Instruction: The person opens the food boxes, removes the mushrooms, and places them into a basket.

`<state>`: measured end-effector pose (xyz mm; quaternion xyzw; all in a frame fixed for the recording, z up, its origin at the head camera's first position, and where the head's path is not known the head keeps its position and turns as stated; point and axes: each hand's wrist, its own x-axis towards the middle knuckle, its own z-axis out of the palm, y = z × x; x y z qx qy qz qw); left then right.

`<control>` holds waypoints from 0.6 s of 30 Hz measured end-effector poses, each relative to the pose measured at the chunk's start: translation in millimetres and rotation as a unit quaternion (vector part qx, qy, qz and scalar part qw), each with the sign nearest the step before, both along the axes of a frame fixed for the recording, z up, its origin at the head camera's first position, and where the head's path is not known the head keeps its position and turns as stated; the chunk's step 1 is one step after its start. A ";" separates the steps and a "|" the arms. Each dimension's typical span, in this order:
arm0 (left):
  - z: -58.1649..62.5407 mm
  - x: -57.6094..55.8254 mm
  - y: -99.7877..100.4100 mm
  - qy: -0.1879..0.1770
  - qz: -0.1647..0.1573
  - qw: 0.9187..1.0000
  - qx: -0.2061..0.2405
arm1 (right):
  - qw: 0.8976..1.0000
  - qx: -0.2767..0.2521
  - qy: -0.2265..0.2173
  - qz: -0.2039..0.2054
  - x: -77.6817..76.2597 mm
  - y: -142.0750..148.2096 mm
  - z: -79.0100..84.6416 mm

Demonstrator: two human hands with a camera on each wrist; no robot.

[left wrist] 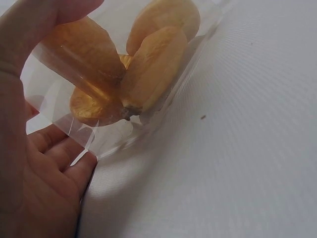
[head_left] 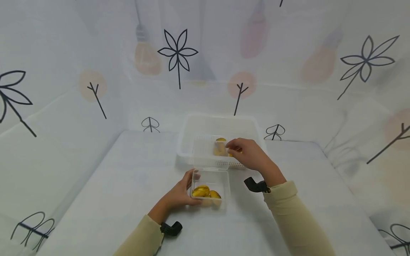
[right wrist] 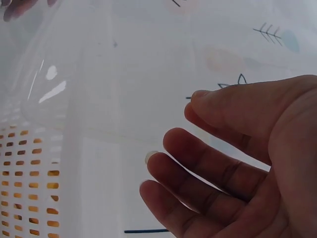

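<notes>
My left hand (head_left: 177,194) grips a clear plastic box (head_left: 217,181) by its left side, thumb at the near edge and fingers behind. Inside the box lie several yellow oval fruits (head_left: 200,191); in the left wrist view these fruits (left wrist: 156,67) show through the clear wall, one with a dark stem end. The box's clear lid (head_left: 209,164) is folded back towards the white basket. Above the basket's near right part is my right hand (head_left: 251,154), its fingers loosely bent. In the right wrist view this hand (right wrist: 233,163) holds nothing between thumb and fingers.
The white perforated basket (head_left: 184,144) stands at the back of the white table (head_left: 134,181). More yellow fruits (head_left: 221,139) are in it, partly hidden by the lid and right hand. Behind it rises a patterned curtain (head_left: 211,96).
</notes>
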<state>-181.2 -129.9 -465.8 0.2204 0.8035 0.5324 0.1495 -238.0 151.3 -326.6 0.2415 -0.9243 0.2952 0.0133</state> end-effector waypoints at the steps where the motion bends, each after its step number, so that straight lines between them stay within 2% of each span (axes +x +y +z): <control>1: 0.2 0.8 0.1 -0.001 0.001 1.000 0.000 | 1.000 -0.001 0.005 0.006 1.5 -0.9 -1.5; 9: -12.9 -0.6 0.3 0.010 0.014 1.000 0.005 | 0.999 -0.013 0.026 0.038 7.8 -6.8 -9.7; 18: -11.0 -3.0 -0.6 0.009 0.014 1.000 0.014 | 0.998 -0.006 0.011 0.062 17.9 -15.8 -9.1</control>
